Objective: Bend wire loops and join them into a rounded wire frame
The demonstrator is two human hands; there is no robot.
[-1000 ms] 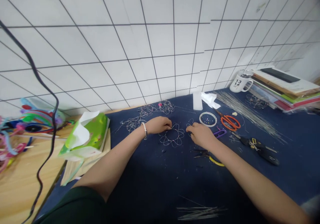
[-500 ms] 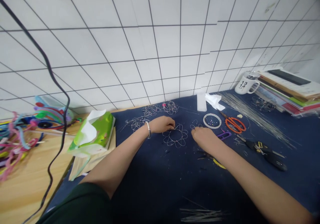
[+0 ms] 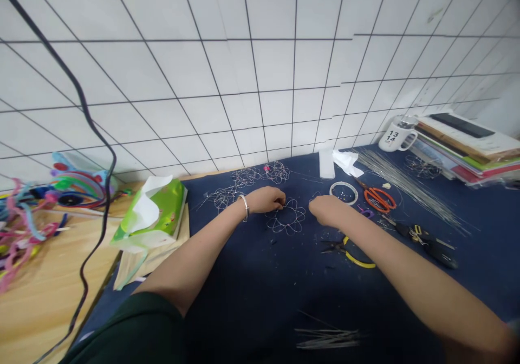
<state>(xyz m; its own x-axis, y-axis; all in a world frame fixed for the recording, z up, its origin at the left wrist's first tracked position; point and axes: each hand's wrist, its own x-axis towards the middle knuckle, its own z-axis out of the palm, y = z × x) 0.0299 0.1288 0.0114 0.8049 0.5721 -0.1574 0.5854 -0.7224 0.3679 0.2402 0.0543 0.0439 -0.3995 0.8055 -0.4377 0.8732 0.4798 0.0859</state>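
Note:
A flower-shaped ring of thin wire loops [image 3: 287,229] lies on the dark blue cloth between my hands. My left hand [image 3: 268,199], with a bangle at the wrist, pinches its upper left edge. To the right of the wire flower, my right hand [image 3: 324,211] is closed just above the cloth. A bit of thin wire [image 3: 316,194] shows at its far side, but its fingertips are hidden, so what they grip cannot be made out. Yellow-handled pliers [image 3: 359,262] lie below the right hand, partly under the forearm.
Behind my left hand are tangled wire shapes [image 3: 246,176]. To the right lie a white ring dish [image 3: 343,193] with beads, orange scissors [image 3: 379,199], black-handled cutters [image 3: 426,243] and long wires [image 3: 410,188]. A mug [image 3: 396,135] stands at the back; a green tissue pack [image 3: 168,207] lies left.
My right hand has shifted slightly up and left, covering more of the small wire beside it and uncovering the yellow-handled pliers. My left hand stays at the wire flower.

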